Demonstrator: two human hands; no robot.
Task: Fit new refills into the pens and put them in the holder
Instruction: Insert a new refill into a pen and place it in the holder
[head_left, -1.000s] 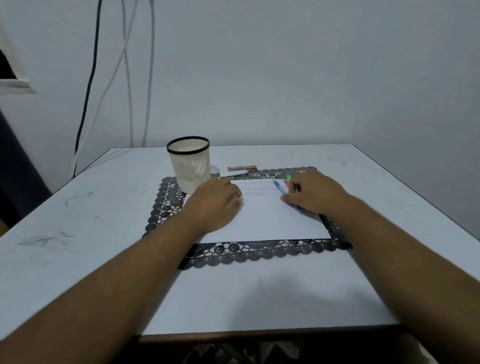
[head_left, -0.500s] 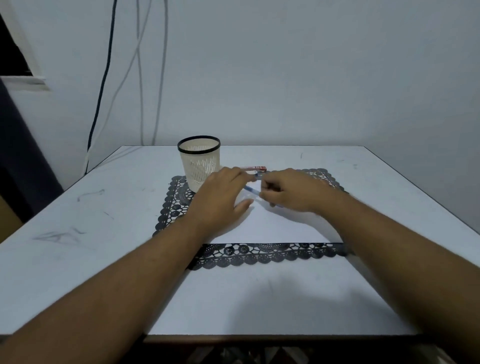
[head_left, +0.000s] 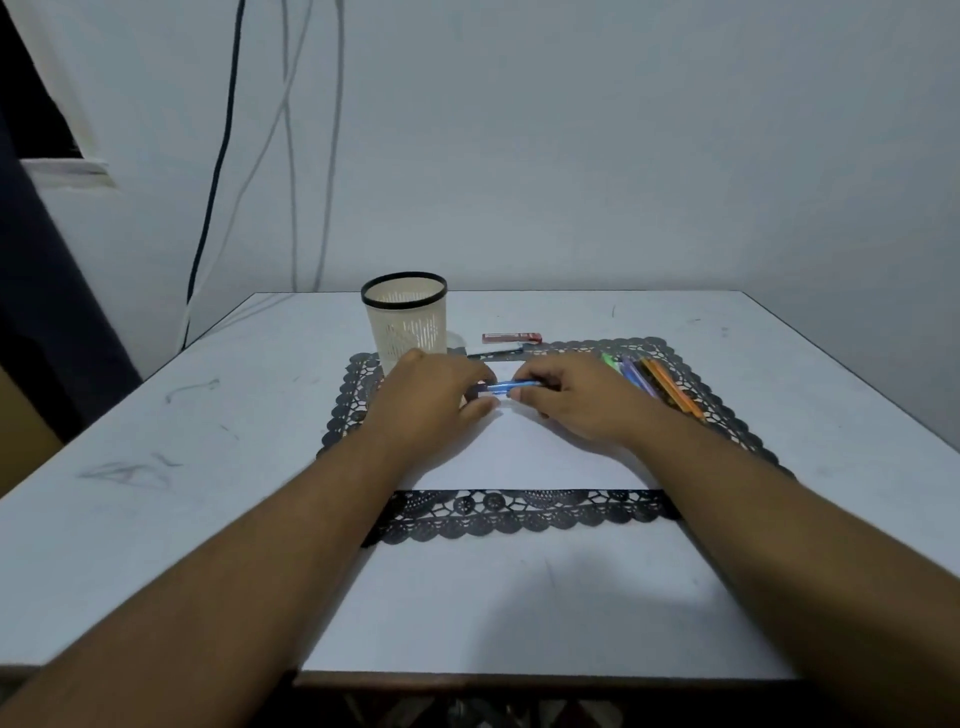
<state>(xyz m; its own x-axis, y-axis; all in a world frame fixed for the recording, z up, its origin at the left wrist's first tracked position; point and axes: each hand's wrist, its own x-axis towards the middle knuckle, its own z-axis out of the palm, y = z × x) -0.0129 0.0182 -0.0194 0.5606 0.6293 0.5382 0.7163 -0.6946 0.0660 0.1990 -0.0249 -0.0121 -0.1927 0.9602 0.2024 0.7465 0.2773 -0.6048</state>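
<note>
A blue pen (head_left: 511, 386) lies level between my two hands, just above a white sheet (head_left: 524, 447). My left hand (head_left: 434, 392) pinches its left end and my right hand (head_left: 574, 397) grips its right end. Several coloured pens (head_left: 654, 382) lie in a row on the black lace mat (head_left: 519, 512), to the right of my right hand. The cream mesh holder (head_left: 406, 317) with a black rim stands upright behind my left hand. Its inside is hidden.
A red packet (head_left: 511, 338) and a dark pen (head_left: 493, 354) lie behind the sheet, right of the holder. The white table (head_left: 519, 603) ends at a near edge close to me. Cables (head_left: 218, 171) hang down the wall at the back left.
My right hand has picked the blue pen from the row on the right and brought it to the middle. My left hand has lifted off the sheet and taken the pen's other end.
</note>
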